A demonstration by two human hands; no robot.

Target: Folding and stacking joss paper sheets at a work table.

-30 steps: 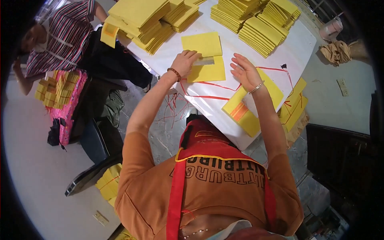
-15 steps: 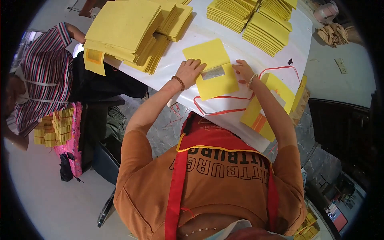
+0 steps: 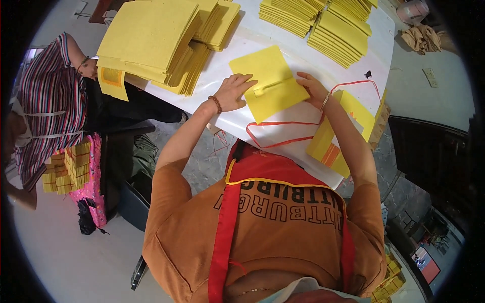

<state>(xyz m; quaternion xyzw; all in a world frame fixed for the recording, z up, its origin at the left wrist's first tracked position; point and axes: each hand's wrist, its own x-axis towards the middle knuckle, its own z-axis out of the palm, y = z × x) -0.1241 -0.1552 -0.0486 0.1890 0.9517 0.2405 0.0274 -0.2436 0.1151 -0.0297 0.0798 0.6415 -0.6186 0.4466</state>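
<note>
Head view: so a creased yellow paper sheet (image 3: 270,83) is laid on the white table (image 3: 251,43), seemingly kept flat by the left hand (image 3: 234,93), loosely open at its left edge; right hand (image 3: 315,92) is curled at the right corner, grip can't be told tbh.

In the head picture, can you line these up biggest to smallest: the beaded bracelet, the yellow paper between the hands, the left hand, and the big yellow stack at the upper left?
1. big yellow stack
2. yellow paper between the hands
3. left hand
4. beaded bracelet
</note>
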